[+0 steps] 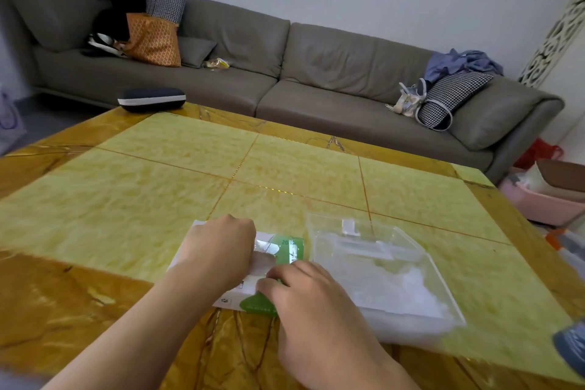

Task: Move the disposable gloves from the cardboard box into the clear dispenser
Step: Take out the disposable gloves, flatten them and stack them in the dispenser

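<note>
A white and green cardboard box (289, 250) lies flat on the yellow table (158, 199) near its front edge. My left hand (218, 247) is curled over the box's top, fingers at its opening, where clear plastic gloves (264, 255) show. My right hand (313, 307) pinches at the box's near side by the opening. Directly right of the box stands the clear dispenser (408, 263), a shallow transparent case with crumpled clear gloves (405, 291) inside it.
A black glasses case (151, 99) sits at the table's far left corner. A grey sofa (285, 73) with bags, cushions and clothes runs behind the table. Pink tubs (538, 203) stand on the floor to the right.
</note>
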Available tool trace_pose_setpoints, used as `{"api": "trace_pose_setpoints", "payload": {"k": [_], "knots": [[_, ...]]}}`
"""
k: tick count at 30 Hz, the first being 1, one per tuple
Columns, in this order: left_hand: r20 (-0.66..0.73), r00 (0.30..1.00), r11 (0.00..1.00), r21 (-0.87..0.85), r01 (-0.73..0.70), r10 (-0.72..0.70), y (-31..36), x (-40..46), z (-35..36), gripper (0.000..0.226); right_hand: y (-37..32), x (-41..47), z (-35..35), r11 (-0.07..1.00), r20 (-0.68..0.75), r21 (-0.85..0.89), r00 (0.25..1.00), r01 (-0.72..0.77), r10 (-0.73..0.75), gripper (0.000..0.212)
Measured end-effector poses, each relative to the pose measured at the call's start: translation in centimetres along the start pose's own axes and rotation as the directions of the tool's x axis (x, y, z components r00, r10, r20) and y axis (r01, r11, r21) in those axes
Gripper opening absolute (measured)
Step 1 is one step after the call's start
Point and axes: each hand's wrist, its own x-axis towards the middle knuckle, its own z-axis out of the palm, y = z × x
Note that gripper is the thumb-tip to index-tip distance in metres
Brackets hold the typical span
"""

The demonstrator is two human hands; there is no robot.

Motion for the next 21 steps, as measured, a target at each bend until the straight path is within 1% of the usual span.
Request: {"api": "trace_pose_setpoints", "payload": {"k": [4,9,11,13,15,16,21], "knots": [[-0.029,0.999,0.999,0.026,-0.045,0.046,-0.5,-0.2,0.4,0.01,0.0,0.0,0.0,1.0,-0.003,0.007,1.0,-0.005,0.005,0.053],[-0.064,0.993,0.995,-0.026,-0.101,0.099,-1.2,-0.9,0.3,0.007,0.0,0.0,-0.3,0.999,-0.001,0.036,1.0,-0.023,0.023,0.051],[-0.081,0.992,0.99,-0.085,-0.109,0.102,-1.3,-1.0,0.3,0.009,0.0,0.0,-0.3,0.999,0.008,0.044,0.999,-0.031,0.031,0.052],[-0.095,0.993,0.975,-0.2,-0.095,0.077,-1.6,-0.9,0.2,0.014,0.0,-0.1,-0.4,0.998,0.017,0.055,0.999,-0.037,0.037,0.055],[-0.097,0.994,0.938,-0.337,-0.079,0.049,-2.0,-0.8,0.2,0.018,-0.1,-0.2,-0.6,0.997,0.022,0.065,0.999,-0.039,0.038,0.057],[-0.107,0.993,0.922,-0.378,-0.079,0.042,-2.2,-0.7,0.2,0.019,-0.1,-0.2,-0.6,0.997,0.023,0.069,0.999,-0.039,0.038,0.059],[-0.188,0.982,0.904,-0.413,-0.111,0.035,-1.9,-0.9,0.3,0.019,-0.1,-0.2,-0.7,0.997,0.021,0.074,0.999,-0.035,0.033,0.059]]}}
